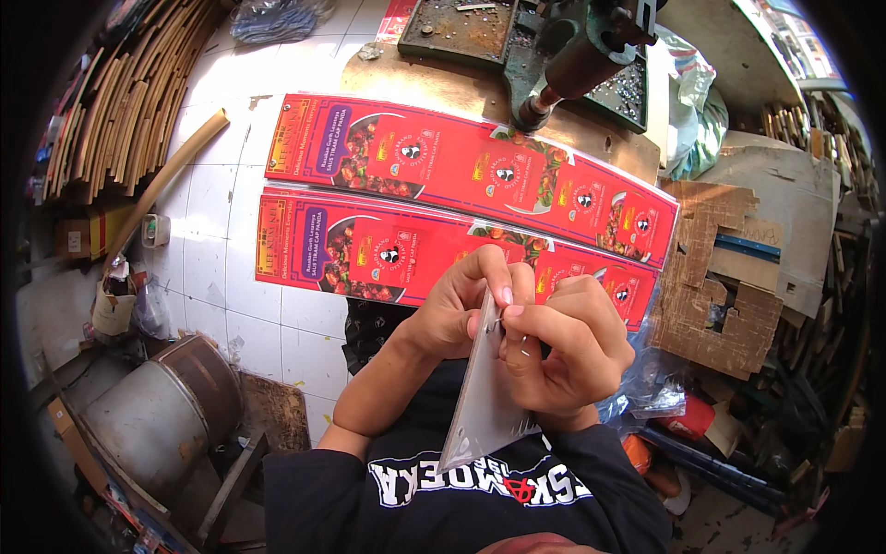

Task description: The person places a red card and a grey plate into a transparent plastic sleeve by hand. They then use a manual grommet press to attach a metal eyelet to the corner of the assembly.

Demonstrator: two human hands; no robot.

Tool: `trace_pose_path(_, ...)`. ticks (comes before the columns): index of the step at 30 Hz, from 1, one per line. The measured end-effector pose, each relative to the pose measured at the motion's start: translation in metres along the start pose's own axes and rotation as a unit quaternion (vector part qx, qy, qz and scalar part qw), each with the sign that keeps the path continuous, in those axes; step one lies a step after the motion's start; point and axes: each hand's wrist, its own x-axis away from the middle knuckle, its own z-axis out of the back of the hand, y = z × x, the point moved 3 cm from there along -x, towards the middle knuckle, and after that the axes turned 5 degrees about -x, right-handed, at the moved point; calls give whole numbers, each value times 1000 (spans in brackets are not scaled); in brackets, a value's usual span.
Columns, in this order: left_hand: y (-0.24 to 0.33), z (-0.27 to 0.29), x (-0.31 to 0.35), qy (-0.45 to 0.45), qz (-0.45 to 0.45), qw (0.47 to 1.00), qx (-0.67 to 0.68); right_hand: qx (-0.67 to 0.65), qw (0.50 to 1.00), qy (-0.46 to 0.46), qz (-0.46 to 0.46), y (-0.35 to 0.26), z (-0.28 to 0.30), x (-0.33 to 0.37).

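A thin grey board (486, 406) stands tilted on edge in front of my chest, with small holes or slots along its lower part. My left hand (459, 300) grips its upper end between thumb and fingers. Close against the same end, my right hand (574, 340) is closed in a pinch. A thin, shiny bit pokes out by its fingertips, too small to name. Beyond both hands lie two long red printed panels (420, 242), side by side and partly covered by my fingers.
A dark green press machine (581, 65) stands at the far side, its round tip over the farther panel. Beside it are metal trays (457, 37) with small metal pieces. Torn cardboard (720, 314) lies right. Wood strips (138, 92) stack left, above a metal drum (175, 397).
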Motion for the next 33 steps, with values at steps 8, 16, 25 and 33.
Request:
trace_pose_path(8, 0, -5, -6, -23, 6, 999, 37, -95, 994, 10, -60, 7, 7, -1)
trace_pose_path(16, -2, -2, -5, -17, 8, 1000, 23, -77, 995, -10, -65, 9, 5, 0)
trace_pose_path(25, -3, -3, -6, -12, 8, 1000, 20, -62, 997, -13, -52, 6, 6, -3)
trace_pose_path(33, -1, -3, -3, -11, 10, 1000, 12, -40, 998, -28, -32, 1, 6, -3)
